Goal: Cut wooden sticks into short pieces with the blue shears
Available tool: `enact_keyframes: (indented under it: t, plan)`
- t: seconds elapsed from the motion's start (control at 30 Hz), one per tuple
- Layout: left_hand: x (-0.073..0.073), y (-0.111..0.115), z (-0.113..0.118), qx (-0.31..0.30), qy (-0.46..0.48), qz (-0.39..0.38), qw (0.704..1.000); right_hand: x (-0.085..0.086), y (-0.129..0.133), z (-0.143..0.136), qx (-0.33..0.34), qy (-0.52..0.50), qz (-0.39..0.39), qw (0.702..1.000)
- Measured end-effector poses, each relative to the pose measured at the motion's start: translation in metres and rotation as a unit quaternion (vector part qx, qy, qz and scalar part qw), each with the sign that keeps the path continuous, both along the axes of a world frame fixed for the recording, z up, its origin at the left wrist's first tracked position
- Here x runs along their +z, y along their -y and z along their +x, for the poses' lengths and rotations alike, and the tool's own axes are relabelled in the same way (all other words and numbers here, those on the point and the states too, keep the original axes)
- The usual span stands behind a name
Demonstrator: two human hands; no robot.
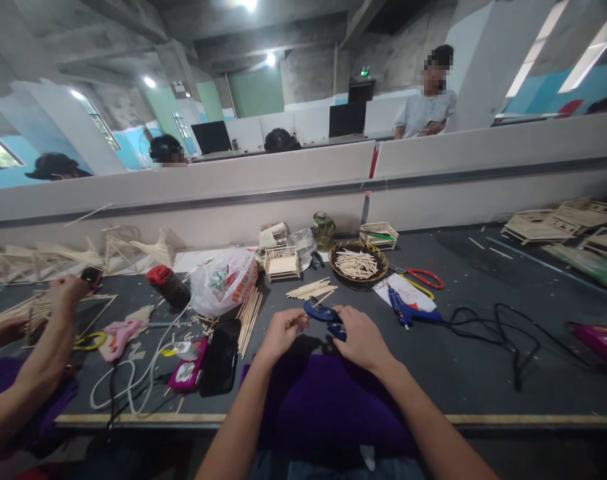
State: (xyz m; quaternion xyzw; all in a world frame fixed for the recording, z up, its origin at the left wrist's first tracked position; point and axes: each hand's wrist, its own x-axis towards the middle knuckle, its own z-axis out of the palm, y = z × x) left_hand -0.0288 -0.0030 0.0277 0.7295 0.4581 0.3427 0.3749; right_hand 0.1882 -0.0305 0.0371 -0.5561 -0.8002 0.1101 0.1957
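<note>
A blue cutter (319,311) is gripped in my right hand (359,335), its head pointing left. A thin stick (325,298) shows at the cutter's jaws. Just left of the cutter, my left hand (284,329) has its fingers pinched together; what they hold, if anything, is too small to make out. Loose wooden sticks (310,289) lie beyond both hands. Farther back stands a round basket (386,268) with short sticks in it. A small wooden model (282,264) sits behind the loose sticks.
A blue glue gun (408,309) and red-handled scissors (426,277) lie to the right. At left are a black phone (220,358), long sticks (250,320), a plastic bag (224,281) and a red-capped bottle (169,287). Another person's arm (48,353) works at far left.
</note>
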Motion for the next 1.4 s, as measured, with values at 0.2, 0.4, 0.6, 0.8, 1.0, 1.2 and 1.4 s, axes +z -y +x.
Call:
enact_keyframes:
  t: [0.2,0.4,0.6,0.8,1.0,1.2,1.4]
  plan:
    - [-0.014,-0.005,0.005,0.021,0.068,-0.059,0.996,-0.003,-0.003,0.000,-0.006,-0.018,-0.026,0.999]
    - [-0.018,-0.006,0.005,0.027,0.066,-0.053,0.996,-0.002,-0.007,0.000,-0.017,0.000,-0.077,0.997]
    - [-0.026,-0.013,0.004,0.032,0.046,-0.094,0.994,-0.008,-0.016,-0.003,-0.022,0.018,-0.124,0.992]
    - [-0.034,-0.016,0.010,0.046,0.041,-0.145,0.988,0.003,-0.022,0.000,-0.007,0.027,-0.171,0.985]
    - [-0.032,-0.002,0.031,0.015,0.016,-0.226,0.974,0.015,-0.020,0.027,0.038,-0.067,-0.396,0.915]
    - [-0.021,0.004,0.027,-0.013,-0.058,-0.256,0.965,-0.003,-0.010,0.026,0.022,-0.194,-0.520,0.832]
    - [-0.026,0.000,0.014,-0.007,-0.110,-0.240,0.964,-0.032,-0.004,0.009,0.010,-0.240,-0.484,0.841]
